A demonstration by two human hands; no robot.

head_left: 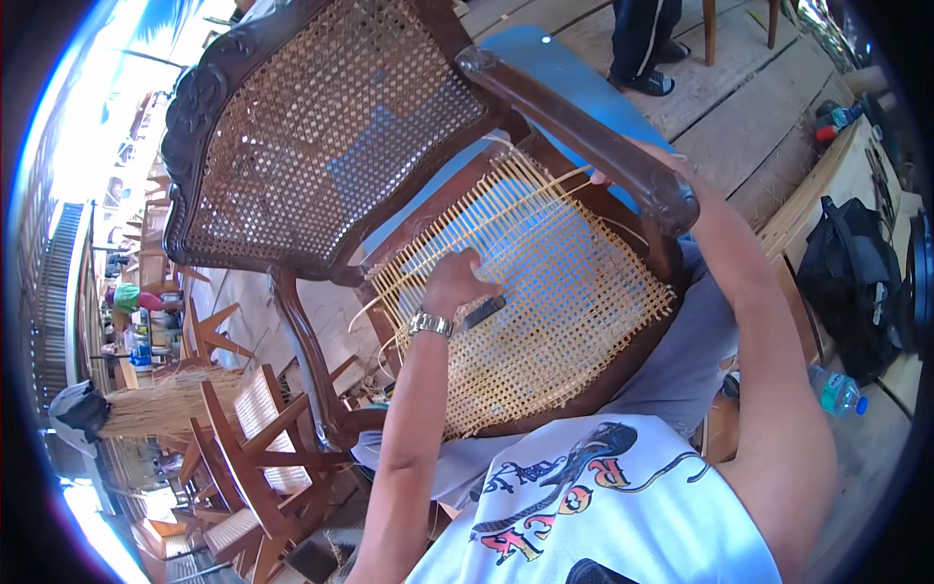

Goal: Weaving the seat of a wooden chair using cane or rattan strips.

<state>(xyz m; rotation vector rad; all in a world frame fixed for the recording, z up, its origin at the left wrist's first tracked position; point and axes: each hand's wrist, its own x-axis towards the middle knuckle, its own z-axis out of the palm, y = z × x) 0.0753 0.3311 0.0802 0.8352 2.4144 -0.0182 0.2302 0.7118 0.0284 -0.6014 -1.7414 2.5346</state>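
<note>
A dark carved wooden armchair (pixel 313 382) has a woven cane back (pixel 272 146) and a pale cane seat (pixel 569 341), with long strands crossing its upper part. My left hand (pixel 457 287), wearing a metal watch, rests on the seat with bent fingers; what they grip is unclear. A short dark object (pixel 484 311) lies right beside it. My right hand (pixel 608 173) is beneath the right armrest at the end of the cane strands, its fingers mostly hidden.
Behind are a blue panel (pixel 535 63) and a standing person's legs (pixel 637 44). Wooden chair frames (pixel 253 448) and another person (pixel 136 302) are at left. At right sit a black bag (pixel 846 292), a bottle (pixel 835 389) and a wooden bench (pixel 808 200).
</note>
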